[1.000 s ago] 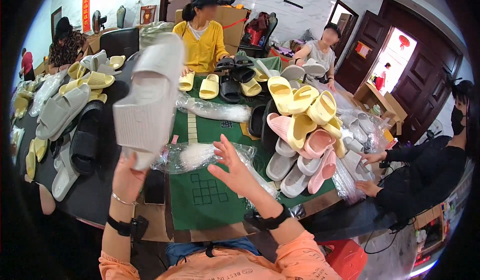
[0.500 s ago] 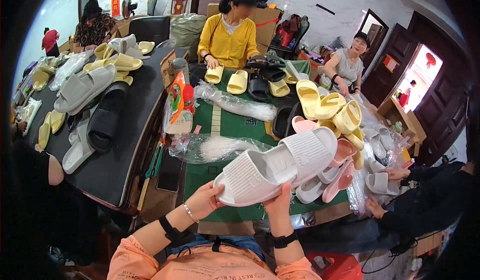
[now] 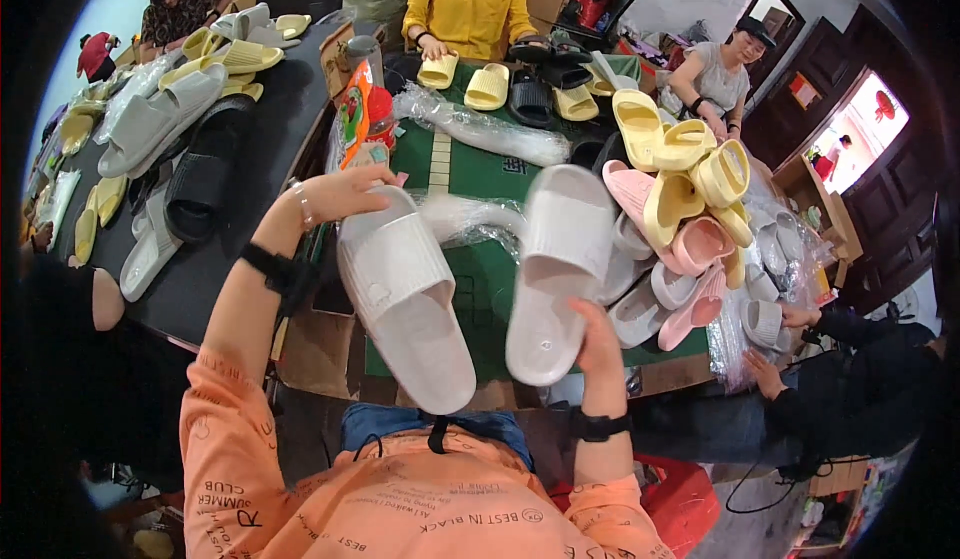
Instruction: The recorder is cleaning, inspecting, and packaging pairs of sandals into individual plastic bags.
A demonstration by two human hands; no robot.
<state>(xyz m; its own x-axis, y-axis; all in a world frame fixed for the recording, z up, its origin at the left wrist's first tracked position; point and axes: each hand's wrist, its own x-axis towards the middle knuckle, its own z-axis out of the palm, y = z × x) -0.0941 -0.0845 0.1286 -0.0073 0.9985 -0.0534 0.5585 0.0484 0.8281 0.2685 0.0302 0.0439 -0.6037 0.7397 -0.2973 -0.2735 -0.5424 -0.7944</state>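
My left hand (image 3: 345, 197) grips a light grey slide slipper (image 3: 425, 344) by its toe end, with the heel pointing down toward me. The matching light grey slipper (image 3: 542, 324) is in my right hand (image 3: 598, 342), held at the side near its heel with the toe pointing away. The two slippers are apart, with their strap tops and footbeds facing up. Both hang above the near edge of the green table mat (image 3: 475, 144). Right beside the right-hand slipper lies a pile of slippers, with pink ones (image 3: 692, 309) and yellow ones (image 3: 672, 204) among them.
Clear plastic bags (image 3: 480, 127) lie across the mat. A red-lidded jar (image 3: 380, 114) stands at its left. More slippers (image 3: 205, 184) cover the dark table on the left. A person in yellow (image 3: 465, 4) sits opposite; another person's hands (image 3: 765, 371) work at the right.
The slippers, together before, are now separated, one in each hand. My left hand has moved up and left, turning its slipper; the right one now points away. The view has tilted down.
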